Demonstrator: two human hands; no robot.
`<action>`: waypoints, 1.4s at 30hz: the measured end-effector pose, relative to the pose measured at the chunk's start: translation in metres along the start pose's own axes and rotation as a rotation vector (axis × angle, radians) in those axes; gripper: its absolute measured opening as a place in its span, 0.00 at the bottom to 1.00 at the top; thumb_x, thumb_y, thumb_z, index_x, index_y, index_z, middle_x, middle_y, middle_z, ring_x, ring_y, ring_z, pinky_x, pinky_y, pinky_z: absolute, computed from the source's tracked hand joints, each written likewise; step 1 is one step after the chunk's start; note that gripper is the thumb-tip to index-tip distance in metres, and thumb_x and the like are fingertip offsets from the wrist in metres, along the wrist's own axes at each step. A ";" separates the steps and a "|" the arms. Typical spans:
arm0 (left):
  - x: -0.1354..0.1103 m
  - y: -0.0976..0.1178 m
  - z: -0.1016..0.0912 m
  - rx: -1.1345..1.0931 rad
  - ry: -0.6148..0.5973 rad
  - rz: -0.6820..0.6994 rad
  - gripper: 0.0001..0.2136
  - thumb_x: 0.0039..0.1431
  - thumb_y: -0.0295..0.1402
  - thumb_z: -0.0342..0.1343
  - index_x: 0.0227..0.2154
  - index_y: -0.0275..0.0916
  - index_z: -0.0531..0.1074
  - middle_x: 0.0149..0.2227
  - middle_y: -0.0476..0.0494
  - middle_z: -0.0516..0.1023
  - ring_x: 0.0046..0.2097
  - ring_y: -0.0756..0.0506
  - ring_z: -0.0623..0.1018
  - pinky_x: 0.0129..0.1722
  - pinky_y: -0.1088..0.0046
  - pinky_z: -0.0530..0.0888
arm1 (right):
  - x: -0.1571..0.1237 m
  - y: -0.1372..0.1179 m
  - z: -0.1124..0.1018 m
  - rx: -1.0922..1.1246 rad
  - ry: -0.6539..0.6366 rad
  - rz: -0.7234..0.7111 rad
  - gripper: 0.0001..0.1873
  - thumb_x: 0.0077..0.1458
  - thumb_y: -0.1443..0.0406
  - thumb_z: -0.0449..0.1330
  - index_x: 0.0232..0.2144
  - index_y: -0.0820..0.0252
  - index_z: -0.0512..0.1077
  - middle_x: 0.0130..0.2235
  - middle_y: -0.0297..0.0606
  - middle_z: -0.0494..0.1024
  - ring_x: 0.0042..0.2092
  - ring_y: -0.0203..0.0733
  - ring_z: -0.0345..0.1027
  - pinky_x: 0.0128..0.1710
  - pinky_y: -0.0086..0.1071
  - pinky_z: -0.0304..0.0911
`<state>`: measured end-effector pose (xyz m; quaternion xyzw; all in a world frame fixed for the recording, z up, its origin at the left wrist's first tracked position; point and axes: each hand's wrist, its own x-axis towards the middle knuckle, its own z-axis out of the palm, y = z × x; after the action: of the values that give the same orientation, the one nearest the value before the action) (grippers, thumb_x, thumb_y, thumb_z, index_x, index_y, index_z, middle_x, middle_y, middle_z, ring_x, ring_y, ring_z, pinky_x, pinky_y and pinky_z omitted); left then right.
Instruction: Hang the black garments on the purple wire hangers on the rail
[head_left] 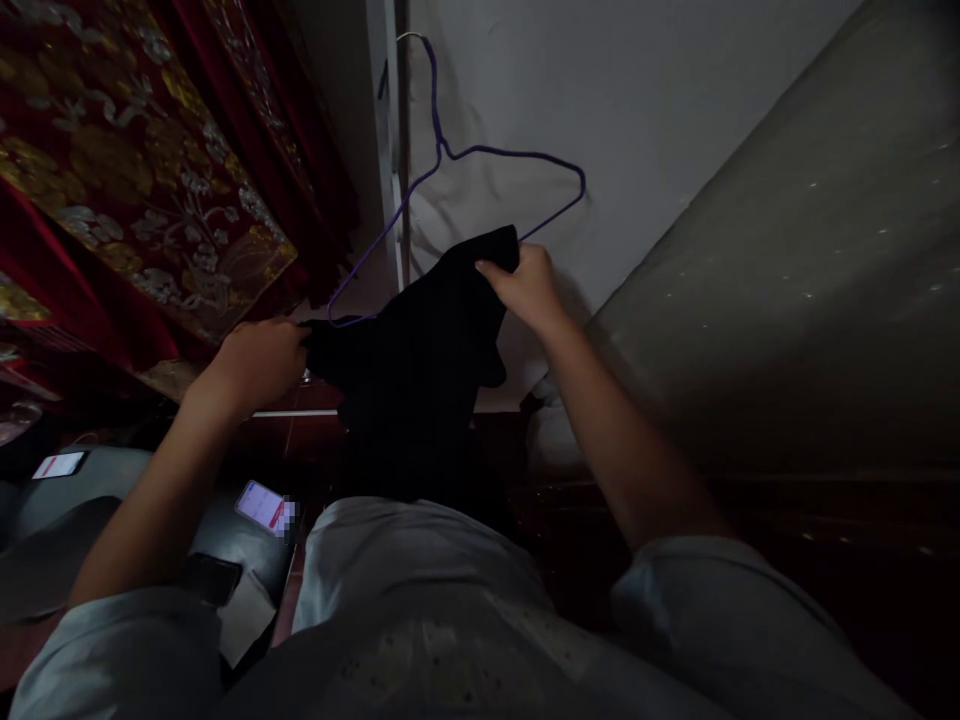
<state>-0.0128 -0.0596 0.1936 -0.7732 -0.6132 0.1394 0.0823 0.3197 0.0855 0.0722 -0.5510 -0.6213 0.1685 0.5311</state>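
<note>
A black cloth garment (427,340) is draped over the lower bar of a purple wire hanger (510,152). The hanger's hook catches on a pale upright frame at the wall. My left hand (264,358) is closed on the garment's left end, just below the hanger's left corner. At the upper right edge, my right hand (527,285) pinches the fabric between thumb and fingers, close to the hanger's bar. What kind of garment it is I cannot make out, since it is dark and bunched.
Red curtains with gold and silver floral brocade (142,170) hang at left. A lit phone (262,507) and another phone (58,465) lie on a dark grey surface (135,462) at lower left. The white wall (622,80) stands behind the hanger; a greyish sheet (810,300) slopes at right.
</note>
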 end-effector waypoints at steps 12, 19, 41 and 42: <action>0.008 0.004 -0.030 0.076 -0.004 -0.093 0.20 0.70 0.36 0.42 0.47 0.34 0.80 0.48 0.30 0.82 0.52 0.30 0.81 0.52 0.56 0.75 | -0.020 -0.007 0.004 0.212 0.015 0.067 0.09 0.48 0.63 0.68 0.28 0.57 0.71 0.34 0.39 0.79 0.39 0.49 0.75 0.42 0.44 0.73; 0.030 0.004 -0.032 0.000 0.086 -0.063 0.19 0.71 0.39 0.44 0.44 0.35 0.79 0.48 0.30 0.81 0.51 0.30 0.80 0.53 0.50 0.75 | -0.029 -0.013 0.000 0.206 0.068 0.051 0.09 0.46 0.62 0.68 0.26 0.57 0.71 0.31 0.37 0.78 0.36 0.46 0.73 0.41 0.42 0.73; 0.062 -0.029 -0.030 -0.514 0.601 0.175 0.17 0.76 0.39 0.42 0.57 0.40 0.69 0.53 0.47 0.75 0.54 0.43 0.70 0.58 0.63 0.64 | -0.019 -0.028 -0.092 0.272 0.367 -0.020 0.08 0.54 0.61 0.65 0.28 0.59 0.72 0.35 0.44 0.77 0.39 0.47 0.74 0.43 0.44 0.71; 0.064 -0.031 -0.026 -0.538 0.604 0.165 0.17 0.76 0.41 0.42 0.58 0.42 0.67 0.54 0.49 0.74 0.56 0.43 0.69 0.59 0.62 0.63 | -0.013 -0.031 -0.094 0.275 0.291 0.020 0.14 0.56 0.58 0.64 0.24 0.58 0.69 0.30 0.41 0.75 0.36 0.46 0.72 0.40 0.43 0.70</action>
<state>-0.0202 0.0108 0.2205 -0.8199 -0.5118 -0.2532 0.0420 0.3814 0.0283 0.1262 -0.4982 -0.5037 0.1756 0.6836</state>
